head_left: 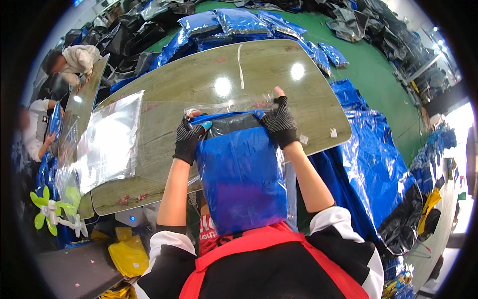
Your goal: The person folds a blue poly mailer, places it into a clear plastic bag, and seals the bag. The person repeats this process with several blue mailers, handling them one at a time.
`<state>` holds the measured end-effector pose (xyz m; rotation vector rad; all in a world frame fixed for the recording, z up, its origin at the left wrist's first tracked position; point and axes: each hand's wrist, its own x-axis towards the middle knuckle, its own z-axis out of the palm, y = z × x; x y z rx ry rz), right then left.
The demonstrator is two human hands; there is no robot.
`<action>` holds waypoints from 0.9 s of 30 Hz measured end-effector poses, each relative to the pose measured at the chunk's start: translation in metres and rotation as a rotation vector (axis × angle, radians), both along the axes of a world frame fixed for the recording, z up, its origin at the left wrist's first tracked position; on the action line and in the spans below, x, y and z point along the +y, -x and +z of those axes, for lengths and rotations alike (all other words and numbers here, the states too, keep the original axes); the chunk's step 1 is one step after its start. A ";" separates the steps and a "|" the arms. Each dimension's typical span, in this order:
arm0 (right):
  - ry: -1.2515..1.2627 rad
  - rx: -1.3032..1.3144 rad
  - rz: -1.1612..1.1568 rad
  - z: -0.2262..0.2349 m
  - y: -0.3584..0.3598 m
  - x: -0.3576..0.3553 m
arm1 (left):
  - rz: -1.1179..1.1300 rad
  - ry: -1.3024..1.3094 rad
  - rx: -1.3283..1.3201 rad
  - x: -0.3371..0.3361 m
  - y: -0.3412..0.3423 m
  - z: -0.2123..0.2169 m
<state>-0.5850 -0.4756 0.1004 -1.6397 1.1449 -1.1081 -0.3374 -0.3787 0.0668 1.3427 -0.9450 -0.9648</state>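
Observation:
A folded blue sheet with a black strip, packed in a clear plastic bag, hangs between my hands and leans toward my body over the table's near edge. My left hand, in a black dotted fingerless glove, grips the top left corner, its thumb over the front. At the top right corner my right hand, gloved alike, pinches the bag with its thumb in front; one finger points up and away. The bag's clear top flap stretches between the hands above the blue sheet.
The wood-patterned table has a stack of clear plastic bags at left and a white strip. Blue packages are piled behind it; a large blue bundle lies right. A green fan stands left, near two people.

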 end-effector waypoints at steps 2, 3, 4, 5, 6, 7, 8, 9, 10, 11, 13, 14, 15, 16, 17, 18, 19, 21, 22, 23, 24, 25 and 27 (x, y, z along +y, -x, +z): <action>0.535 0.324 -0.005 0.013 -0.017 0.000 | 0.018 -0.008 -0.246 -0.006 -0.009 -0.007; 0.731 0.469 -0.102 0.020 -0.028 0.001 | 0.038 -0.058 -0.390 -0.012 -0.014 -0.010; 0.554 0.480 0.227 0.024 -0.039 0.003 | -0.025 -0.133 -0.052 -0.014 -0.019 -0.013; 0.550 0.540 0.415 0.027 -0.054 0.004 | -0.006 -0.074 0.054 -0.021 -0.022 -0.015; 0.457 0.704 0.476 0.026 -0.068 0.006 | 0.043 -0.103 0.057 -0.024 -0.024 -0.019; 0.378 0.831 0.596 0.023 -0.080 0.006 | 0.063 -0.064 0.082 -0.030 -0.025 -0.023; 0.286 0.913 0.556 0.018 -0.089 0.006 | 0.114 -0.102 -0.063 -0.032 -0.025 -0.028; 0.239 0.929 0.564 0.011 -0.096 0.006 | 0.149 -0.086 -0.202 -0.035 -0.023 -0.033; 0.196 0.918 0.565 0.003 -0.101 0.005 | 0.197 -0.121 -0.337 -0.036 -0.021 -0.038; 0.147 0.928 0.579 -0.004 -0.105 0.004 | 0.210 -0.241 -0.196 -0.038 -0.018 -0.042; 0.085 0.944 0.569 -0.017 -0.107 -0.002 | 0.240 -0.305 -0.146 -0.038 -0.014 -0.049; 0.089 0.900 0.496 -0.022 -0.108 -0.005 | 0.214 -0.163 -0.108 -0.038 -0.013 -0.050; 0.155 0.814 0.447 -0.025 -0.108 -0.009 | 0.158 -0.078 -0.053 -0.037 -0.013 -0.051; 0.218 0.709 0.398 -0.028 -0.110 -0.012 | 0.158 -0.024 0.032 -0.036 -0.014 -0.050; 0.252 0.617 0.391 -0.029 -0.111 -0.015 | 0.114 0.014 0.106 -0.035 -0.014 -0.050; 0.467 0.573 0.408 -0.029 -0.116 -0.017 | 0.124 0.029 0.200 -0.034 -0.016 -0.048; 0.496 0.588 0.428 -0.030 -0.118 -0.020 | 0.110 0.040 0.320 -0.033 -0.018 -0.046; 0.627 0.518 0.528 -0.030 -0.127 -0.022 | 0.115 -0.006 0.075 -0.032 -0.021 -0.044; 0.645 0.577 0.522 -0.029 -0.131 -0.023 | 0.091 -0.041 0.053 -0.031 -0.023 -0.045; 0.635 0.649 0.513 -0.029 -0.134 -0.023 | 0.081 -0.039 0.030 -0.031 -0.024 -0.046; 0.677 0.658 0.521 -0.027 -0.135 -0.024 | 0.071 0.028 -0.043 -0.031 -0.025 -0.048; 0.701 0.678 0.535 -0.025 -0.136 -0.023 | 0.091 0.021 -0.085 -0.031 -0.025 -0.050; 0.744 0.685 0.496 -0.019 -0.133 -0.023 | 0.135 0.023 -0.219 -0.031 -0.024 -0.055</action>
